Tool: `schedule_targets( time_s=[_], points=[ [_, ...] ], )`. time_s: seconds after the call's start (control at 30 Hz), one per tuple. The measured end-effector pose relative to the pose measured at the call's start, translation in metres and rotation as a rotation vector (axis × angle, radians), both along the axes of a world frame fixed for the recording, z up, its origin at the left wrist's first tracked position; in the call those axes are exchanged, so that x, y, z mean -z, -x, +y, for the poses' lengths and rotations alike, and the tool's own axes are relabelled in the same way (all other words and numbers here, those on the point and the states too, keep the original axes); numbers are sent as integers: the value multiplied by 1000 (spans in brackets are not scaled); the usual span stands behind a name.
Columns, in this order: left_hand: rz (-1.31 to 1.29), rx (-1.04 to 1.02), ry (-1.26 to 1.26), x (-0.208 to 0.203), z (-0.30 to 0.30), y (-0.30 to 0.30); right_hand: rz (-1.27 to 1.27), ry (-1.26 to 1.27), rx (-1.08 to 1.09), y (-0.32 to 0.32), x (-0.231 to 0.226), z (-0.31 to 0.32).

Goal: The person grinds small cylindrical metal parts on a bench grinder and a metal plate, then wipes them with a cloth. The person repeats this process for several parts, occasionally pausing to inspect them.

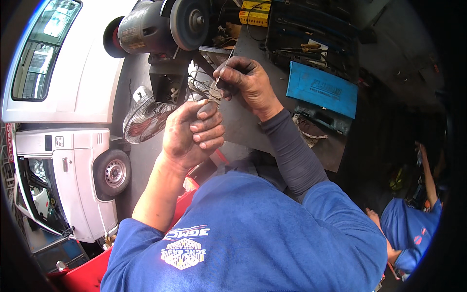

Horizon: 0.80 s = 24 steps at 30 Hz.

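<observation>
My left hand (194,130) is closed in front of my chest, thumb pressed onto the curled fingers, gripping the lower end of a loose bundle of thin wire (198,89). Several bent loops stick up above that thumb. Just to the right and a little farther off, my right hand (247,83) pinches a single straight strand of wire (230,54) between thumb and fingers. The strand's upper end points away from me, past the fingertips. Whether it joins the bundle is hard to tell. Both hands have darkened, dirty fingers, and a dark sleeve covers my right forearm.
Beyond my hands stands a bench grinder (146,30). A caged fan (148,117) is to the left, with a white van (80,165) behind it. A blue tool case (321,90) and a yellow box (255,13) lie right on the dark workbench. A co-worker (408,228) is at far right.
</observation>
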<state>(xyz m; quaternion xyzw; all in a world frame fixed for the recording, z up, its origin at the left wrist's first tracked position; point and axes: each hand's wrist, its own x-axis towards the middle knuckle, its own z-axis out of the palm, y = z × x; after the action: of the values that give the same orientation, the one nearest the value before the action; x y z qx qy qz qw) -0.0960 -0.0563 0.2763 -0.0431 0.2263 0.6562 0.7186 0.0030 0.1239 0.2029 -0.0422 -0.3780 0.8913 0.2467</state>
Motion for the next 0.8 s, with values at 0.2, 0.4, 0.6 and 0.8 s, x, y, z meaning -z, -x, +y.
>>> schedule_targets(
  time_s=[0.2,0.4,0.6,0.8],
  points=[
    [289,13,87,2,4,-1,-60,-57,27,3,10,5],
    [1486,-144,403,8,7,-16,-171,-121,91,12,12,7],
    [1896,-223,403,14,7,-8,-218,-55,157,17,9,2],
    [1446,-167,474,17,9,0,-211,-124,303,25,12,3]
  ],
)
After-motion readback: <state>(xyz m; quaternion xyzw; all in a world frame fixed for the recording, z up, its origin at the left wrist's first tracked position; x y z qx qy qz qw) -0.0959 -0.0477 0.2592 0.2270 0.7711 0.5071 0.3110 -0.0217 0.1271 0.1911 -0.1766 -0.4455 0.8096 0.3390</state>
